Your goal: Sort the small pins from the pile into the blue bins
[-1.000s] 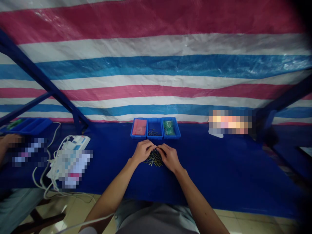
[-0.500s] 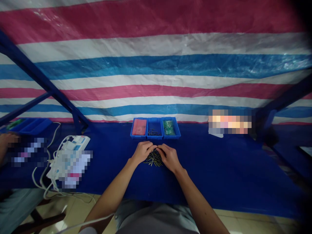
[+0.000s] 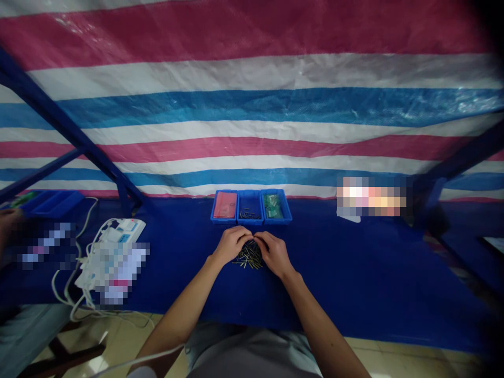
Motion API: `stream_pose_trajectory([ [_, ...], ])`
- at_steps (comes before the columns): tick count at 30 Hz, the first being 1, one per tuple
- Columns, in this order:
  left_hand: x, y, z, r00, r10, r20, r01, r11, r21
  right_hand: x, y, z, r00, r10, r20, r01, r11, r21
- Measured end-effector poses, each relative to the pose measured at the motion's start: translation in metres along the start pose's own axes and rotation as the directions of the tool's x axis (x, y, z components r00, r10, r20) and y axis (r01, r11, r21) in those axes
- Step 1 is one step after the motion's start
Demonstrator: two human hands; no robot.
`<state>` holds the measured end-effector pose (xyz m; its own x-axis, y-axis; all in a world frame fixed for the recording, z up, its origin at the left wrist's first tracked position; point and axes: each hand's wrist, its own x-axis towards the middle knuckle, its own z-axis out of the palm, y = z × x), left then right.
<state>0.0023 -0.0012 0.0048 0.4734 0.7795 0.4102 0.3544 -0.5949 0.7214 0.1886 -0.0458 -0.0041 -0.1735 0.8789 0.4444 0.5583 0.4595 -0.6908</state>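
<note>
Striped sheet (image 3: 252,110): red, white and blue bands, filling the upper half of the frame.
Blue table (image 3: 366,283): across the lower half.
Blue bars (image 3: 71,131): slanting down at the left, with another dark one at the right edge.
White power strips (image 3: 132,229): lower left, tangled with white cables (image 3: 73,302), partly hidden by a blurred patch.
Blue tray (image 3: 65,202): left edge, with something green in it; a co-worker's hand (image 3: 7,223) is just below, cut by the frame.
Three blue bins (image 3: 239,220): side by side just below the centre, near the foot of the sheet. The left one holds pink packets (image 3: 225,205), the right one green packets (image 3: 273,206).
Left hand (image 3: 231,245): centre, at the upper left of the pile, thumb and fingers bent in narrow; I cannot tell what, if anything, lies in the pinch.
Right hand (image 3: 274,254): at the pile's upper right, fingertips drawn in narrow, close to the left hand's; its pinch is too small to read as well.
Pile of thin pieces (image 3: 248,258): on the table, below and between the hands, dark and yellowish, lying crisscross.
Loose dark pieces (image 3: 250,214): a few, in the middle bin.
</note>
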Motion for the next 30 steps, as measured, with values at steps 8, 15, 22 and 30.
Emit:
stream_pose_trajectory([
  [8,0.001,0.002,0.001,0.996,0.040,-0.074,-0.041,0.999,-0.018,0.001,-0.001,-0.001,1.000,0.011,-0.028,-0.012,1.000,-0.007],
  [15,0.000,0.001,0.000,0.986,-0.003,-0.165,-0.001,1.000,-0.022,0.001,0.000,-0.007,0.995,0.048,-0.087,-0.046,0.999,0.022],
  [22,0.000,-0.002,-0.009,0.956,-0.112,-0.272,0.113,0.994,-0.013,0.003,0.000,-0.015,0.975,0.103,-0.196,-0.103,0.995,0.010],
  [30,-0.002,-0.011,-0.009,0.943,-0.198,-0.268,0.219,0.974,0.050,0.049,-0.015,-0.025,0.913,0.061,-0.403,-0.104,0.991,-0.085],
])
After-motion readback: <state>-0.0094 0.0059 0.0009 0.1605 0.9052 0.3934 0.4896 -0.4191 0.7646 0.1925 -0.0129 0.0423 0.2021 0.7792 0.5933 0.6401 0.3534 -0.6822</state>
